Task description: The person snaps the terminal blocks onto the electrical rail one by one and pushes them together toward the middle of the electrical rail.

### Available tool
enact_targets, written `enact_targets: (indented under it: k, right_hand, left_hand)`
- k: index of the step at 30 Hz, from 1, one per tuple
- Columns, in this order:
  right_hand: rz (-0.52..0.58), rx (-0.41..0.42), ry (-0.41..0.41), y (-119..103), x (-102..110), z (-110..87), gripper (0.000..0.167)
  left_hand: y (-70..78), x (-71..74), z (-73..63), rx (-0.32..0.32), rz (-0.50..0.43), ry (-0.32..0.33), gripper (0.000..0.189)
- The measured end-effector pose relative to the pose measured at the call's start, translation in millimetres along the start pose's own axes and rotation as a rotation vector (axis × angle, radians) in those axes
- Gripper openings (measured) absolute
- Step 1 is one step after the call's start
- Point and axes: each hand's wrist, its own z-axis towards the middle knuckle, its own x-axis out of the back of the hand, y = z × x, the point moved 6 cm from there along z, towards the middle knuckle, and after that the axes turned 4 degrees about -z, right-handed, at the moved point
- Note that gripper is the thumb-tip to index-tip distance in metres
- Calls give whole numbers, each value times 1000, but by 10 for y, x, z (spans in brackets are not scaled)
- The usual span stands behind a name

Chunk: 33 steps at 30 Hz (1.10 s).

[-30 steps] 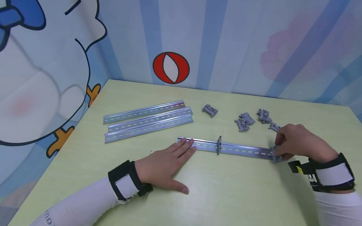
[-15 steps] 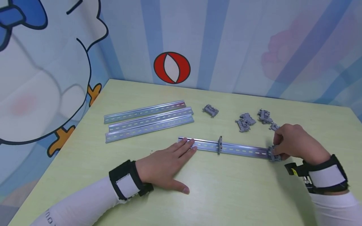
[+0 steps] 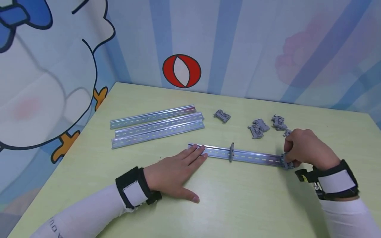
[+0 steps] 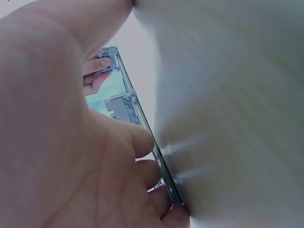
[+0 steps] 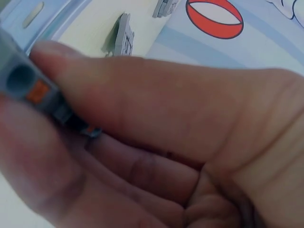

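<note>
A slotted metal DIN rail (image 3: 257,158) lies across the table. My left hand (image 3: 171,175) rests with straight, spread fingers on its left end, the thumb apart on the tabletop. One grey terminal block (image 3: 231,152) stands upright across the rail near its middle. At the rail's right end my right hand (image 3: 311,148) pinches another grey terminal block (image 3: 286,162) between thumb and fingers. In the right wrist view this held terminal block (image 5: 35,88) shows a round hole and orange parts; the fingers hide much of it.
Three more DIN rails (image 3: 157,129) lie side by side at the back left. A single grey terminal block (image 3: 222,116) lies behind the rail, and several others (image 3: 258,128) lie in loose groups towards the right. A printed wall (image 3: 193,43) borders the table's back edge.
My right hand has shifted a little to the left with the pinched terminal block, which overlaps the rail's right end. The left hand stays in place on the rail.
</note>
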Motion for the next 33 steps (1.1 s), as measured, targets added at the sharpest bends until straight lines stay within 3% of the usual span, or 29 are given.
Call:
enact_targets:
  k: [6,11,16,19,24,33]
  right_hand:
    - [-5,3,-7,-39,6,104,10]
    - [12,-9,-36,35,-25,56,11]
    - [91,-37,-100,231,-22,-30,39]
    - [177,-52,-128,340,-19,-48,47]
    - [345,-38,-156,432,-43,-36,38]
    - [413,-17,-143,413,-44,-14,33]
  left_hand:
    - [-28,-28,-4,11,3,2,113]
    - [14,-41,17,-8,-3,12,113]
    - [27,-56,15,-3,4,11,113]
    - [25,-51,11,-1,5,10,113]
    - [29,-34,10,4,9,2,113]
    - [30,2,5,4,13,2,112]
